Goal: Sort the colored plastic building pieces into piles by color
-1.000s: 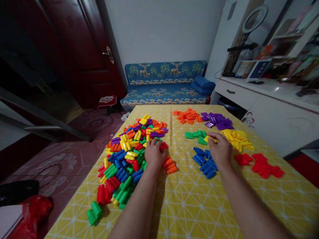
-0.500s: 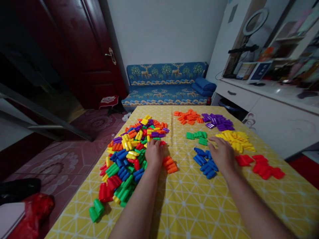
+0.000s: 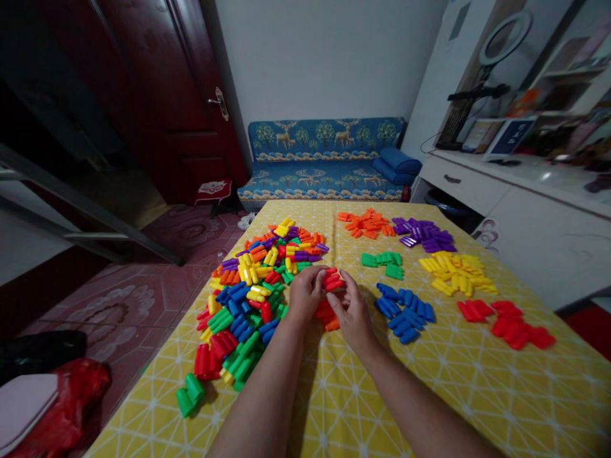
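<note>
When I checked the head view, a red piece [image 3: 333, 280] sat between both hands near the centre of the frame, over the tabletop [image 3: 429, 394]. The left hand [image 3: 303, 296] pinched its left end; the right hand [image 3: 356, 315] had thumb and fingers parted around the right end, and I could not tell whether they pressed on it. Step in hand, as I judged it: a pass from left to right. To my mind the next move called for a firm right-hand grip before the left let go.

Against half a second earlier: the right hand had been beside the yellow pile [image 3: 458, 273], right of frame, apparently holding nothing. The left had covered most of the red piece at the edge of the mixed heap [image 3: 243, 327]; now it showed plainly. The blue pieces [image 3: 405, 324] lay as before.
</note>
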Available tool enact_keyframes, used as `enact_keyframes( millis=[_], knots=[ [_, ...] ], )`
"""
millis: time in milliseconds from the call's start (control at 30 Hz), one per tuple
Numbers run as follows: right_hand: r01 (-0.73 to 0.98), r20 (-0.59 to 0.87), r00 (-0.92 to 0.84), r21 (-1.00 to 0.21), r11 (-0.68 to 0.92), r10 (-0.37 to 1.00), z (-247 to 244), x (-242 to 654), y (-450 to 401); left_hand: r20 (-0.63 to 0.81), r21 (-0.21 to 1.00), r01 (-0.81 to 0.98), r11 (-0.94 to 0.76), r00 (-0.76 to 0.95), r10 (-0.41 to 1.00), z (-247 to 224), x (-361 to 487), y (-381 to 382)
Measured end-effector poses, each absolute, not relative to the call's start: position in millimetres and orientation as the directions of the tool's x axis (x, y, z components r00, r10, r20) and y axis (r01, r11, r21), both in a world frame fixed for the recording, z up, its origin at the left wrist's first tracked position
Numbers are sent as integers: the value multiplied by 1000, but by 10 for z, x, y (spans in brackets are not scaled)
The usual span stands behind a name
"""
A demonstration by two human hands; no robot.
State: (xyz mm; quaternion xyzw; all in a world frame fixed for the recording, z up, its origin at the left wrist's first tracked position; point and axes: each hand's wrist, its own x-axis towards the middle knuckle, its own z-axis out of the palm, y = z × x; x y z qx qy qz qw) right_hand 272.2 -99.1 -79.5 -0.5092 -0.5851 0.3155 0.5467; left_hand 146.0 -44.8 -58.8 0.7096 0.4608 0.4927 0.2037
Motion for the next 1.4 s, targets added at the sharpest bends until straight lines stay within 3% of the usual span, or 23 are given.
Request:
enact_keyframes(
  millis=[100,300,500,633,733,833,933,1033,1100,1167,1233,1300,1333,1400],
  knots=[
    [224,304,209,-940,257,929,-772,2811,-956,485,762,389,-518,188,854,-577,1483,-477],
    [91,254,250,-967,239,934,-764,2859,-929,452,758,431,-490,195,870,-569,1486,-475],
    [53,254,285,-967,250,924,-707,2833,-983,482,693,645,-322,-82,872,-537,1448,-442],
    [71,254,312,-967,244,916,-685,2884,-994,573,705,616,-352,-201,795,-524,1414,-424],
    [199,301,234,-946,258,925,-653,2940,-1017,602,733,552,-399,-252,758,-537,1401,-407],
    [468,353,27,-831,300,935,-561,2937,-1088,622,737,519,-433,-271,734,-555,1394,-389],
    [758,288,-202,-559,335,936,-460,2849,-1191,625,743,497,-449,-274,731,-562,1389,-379],
    [877,226,-263,-349,330,938,-446,2749,-1246,613,758,467,-456,-271,742,-561,1387,-382],
    [895,236,-236,-325,306,943,-490,2720,-1217,600,773,432,-464,-261,756,-561,1394,-391],
    [868,275,-148,-423,258,950,-545,2733,-1131,561,810,360,-462,-250,789,-558,1415,-405],
    [725,289,2,-660,198,957,-578,2769,-1001,463,882,216,-420,-218,859,-544,1445,-420],
    [407,190,185,-908,101,964,-569,2797,-852,328,943,3,-331,-142,934,-511,1471,-432],
    [219,107,244,-974,52,964,-548,2797,-781,267,953,-123,-278,-97,959,-488,1475,-435],
    [-70,-19,262,-998,-1,965,-493,2757,-663,150,913,-384,-138,1,989,-434,1462,-437]
  ],
)
